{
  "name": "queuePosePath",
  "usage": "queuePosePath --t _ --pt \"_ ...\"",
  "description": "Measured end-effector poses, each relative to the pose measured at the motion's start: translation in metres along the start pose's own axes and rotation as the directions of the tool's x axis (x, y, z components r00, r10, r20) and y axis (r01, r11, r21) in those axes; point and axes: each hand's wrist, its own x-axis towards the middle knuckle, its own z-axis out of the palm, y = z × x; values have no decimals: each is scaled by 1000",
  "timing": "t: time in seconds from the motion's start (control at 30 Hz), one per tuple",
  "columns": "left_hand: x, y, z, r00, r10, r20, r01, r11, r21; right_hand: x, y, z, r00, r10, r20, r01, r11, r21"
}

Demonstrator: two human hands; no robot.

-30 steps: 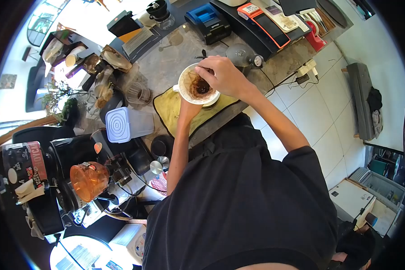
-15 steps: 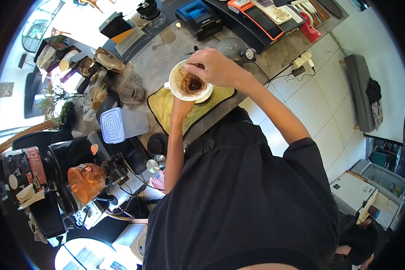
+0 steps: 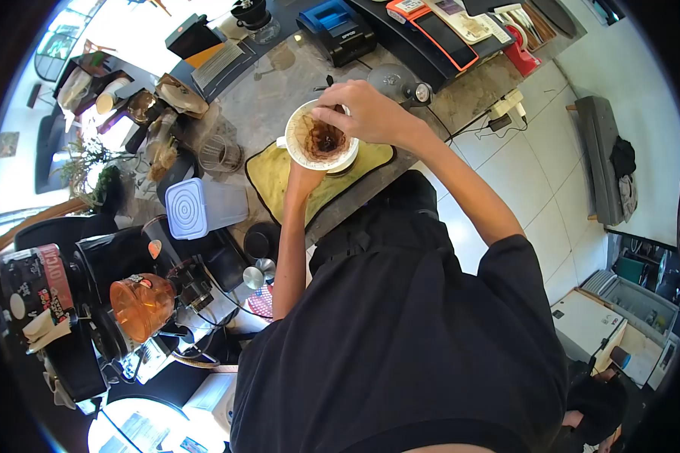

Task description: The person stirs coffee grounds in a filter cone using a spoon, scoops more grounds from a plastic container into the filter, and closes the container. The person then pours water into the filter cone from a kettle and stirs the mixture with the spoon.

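A white coffee dripper (image 3: 289, 155) is held above the yellow cloth (image 3: 272, 187) on the counter. Inside it sits a paper filter (image 3: 303, 128), stained brown, with dark wet coffee grounds (image 3: 326, 142) at the bottom. My left hand (image 3: 304, 178) supports the dripper from below, near its handle; most of its fingers are hidden beneath. Reaching over the rim from the right, my right hand (image 3: 364, 113) has its fingers closed at the upper edge of the filter. The fingertips are partly hidden. Just behind that hand is a dark kettle (image 3: 391, 78).
A ribbed glass (image 3: 221, 154) and a lidded plastic container (image 3: 187, 210) stand left on the counter. At the back is a blue-and-black printer (image 3: 338, 34). An orange-hopper grinder (image 3: 142, 306) is lower left. A power strip (image 3: 506, 104) hangs by the right edge.
The view has shifted slightly. Both hands keep their places at the dripper, and the coffee-stained inside of the filter shows a little differently.
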Motion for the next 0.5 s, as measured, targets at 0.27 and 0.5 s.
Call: queuePosePath --t 0.27,0.5 --pt "-3 -4 -1 999 -45 -20 43 997 -64 8 10 3 993 -71 93 65 996 68" --pt "-8 10 10 985 -18 -171 15 1000 -20 20 15 -9 973 -163 163 159 987 33"
